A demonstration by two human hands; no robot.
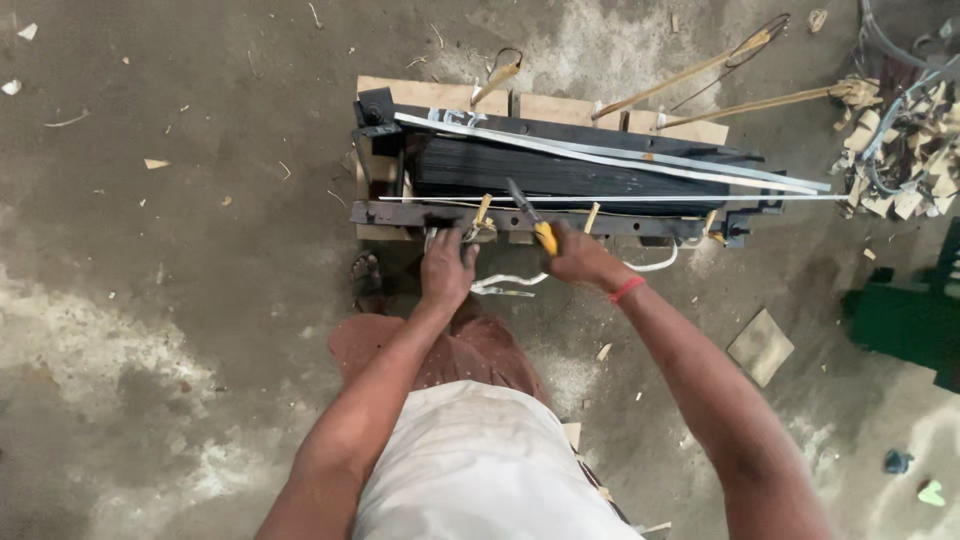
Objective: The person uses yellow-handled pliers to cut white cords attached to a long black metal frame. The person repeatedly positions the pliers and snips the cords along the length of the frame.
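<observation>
Grey concrete floor (200, 330), stained and littered with wood chips, is filling the whole background, and a person is bending over it above a low black metal frame (560, 165) that is lying on pale wooden boards (430, 95). The frame is stretching from left to right across the view, and its long axis is running crosswise to both forearms. A thin bright metal strip (620, 160) is lying slantwise on top of it, and a straight thin rod (640, 198) is running along the near bar (560, 220).

The right hand (578, 258) is closing around the yellow handle of a pair of pliers (532, 218). The dark nose of the tool is pointing up and away from the body, toward the near bar, so the bar is lying just beyond the grip. Whether the nose is biting anything I cannot tell. The left hand (447, 265) is pressing its curled fingers on the same bar, a little to the left of the pliers; if something is being pinched under them, it is hidden. Both hands are near each other, and the left one is touching the bar directly.

A white wire (510, 282) is curling on the floor just below the hands. Wood scraps (900, 150) are heaping at the far right, beside long sticks (690, 72).
</observation>
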